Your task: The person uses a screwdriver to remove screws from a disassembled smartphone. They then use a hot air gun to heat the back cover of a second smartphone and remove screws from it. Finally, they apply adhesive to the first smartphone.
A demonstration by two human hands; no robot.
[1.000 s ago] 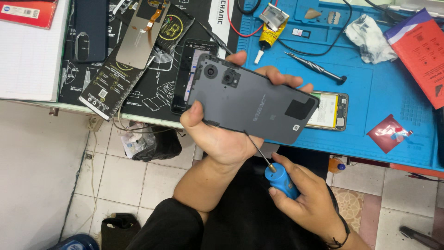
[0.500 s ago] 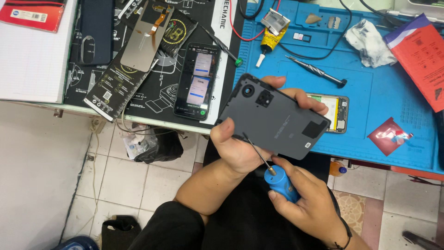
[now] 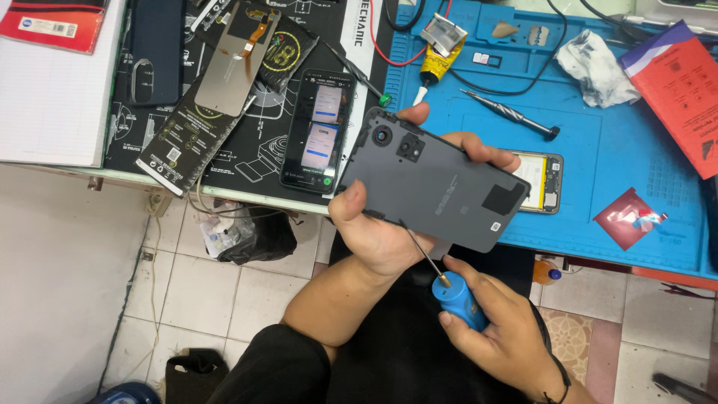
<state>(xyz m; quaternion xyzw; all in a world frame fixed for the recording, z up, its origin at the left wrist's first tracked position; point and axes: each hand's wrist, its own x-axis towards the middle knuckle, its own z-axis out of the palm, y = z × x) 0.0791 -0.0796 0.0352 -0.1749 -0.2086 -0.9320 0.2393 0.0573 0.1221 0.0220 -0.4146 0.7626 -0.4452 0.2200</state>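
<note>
Left hand is wrapped around the dark grey phone, thumb pressed on its back near the lower edge, fingertips curling over the far edge. The phone sits back-side up, tilted, camera end toward the desk, held in the air just off the front edge of the blue work mat. Right hand is closed tight around the blue handle of a small screwdriver, and its thin metal shaft runs up to the phone's near edge, tip right beside the left thumb. Whether the tip is actually seated in the edge, I cannot tell.

Behind the held phone, a second phone with its back off lies on the blue mat, yellow battery showing. Further back on that mat: another screwdriver, a yellow glue tube, a crumpled white cloth, a red packet. To the left, on the black mat, a phone with a lit screen lies face up, near a loose grey screen panel and a dark phone case. A white pad sits at the far left, and a black bag lies on the tiled floor below.
</note>
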